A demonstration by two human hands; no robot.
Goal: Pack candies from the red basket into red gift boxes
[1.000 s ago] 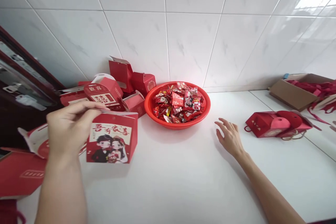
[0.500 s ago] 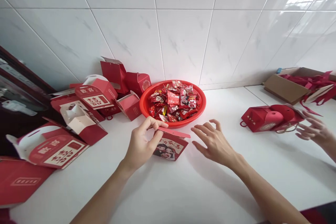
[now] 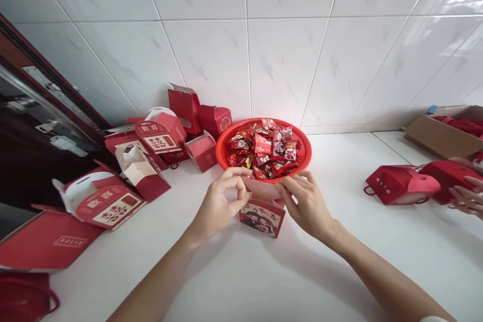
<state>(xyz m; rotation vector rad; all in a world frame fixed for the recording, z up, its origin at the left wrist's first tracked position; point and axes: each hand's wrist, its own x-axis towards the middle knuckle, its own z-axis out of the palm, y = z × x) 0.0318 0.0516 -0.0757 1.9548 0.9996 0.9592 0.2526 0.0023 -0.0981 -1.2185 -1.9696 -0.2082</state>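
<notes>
A small red box [image 3: 262, 219] with a printed couple on its front stands in the middle of the white table, its lid raised. My left hand [image 3: 222, 201] pinches at the box's upper left side, thumb and forefinger close together. At the upper right edge, the bent fingers of my right hand [image 3: 305, 201] grip the lid. Right behind the box is a red plastic basket [image 3: 306, 153] full of wrapped candies [image 3: 263, 145].
Several red boxes [image 3: 158, 136] crowd the left side, near a dark door frame [image 3: 49, 90]. To the right, another person's hand [image 3: 470, 193] touches a red box [image 3: 451, 180] beside another one [image 3: 400, 184]. A cardboard box [image 3: 433, 136] stands behind them.
The box's lid has been raised, and my right hand has closed on it. The view has shifted left. The other person's hand now touches a red box at the right.
</notes>
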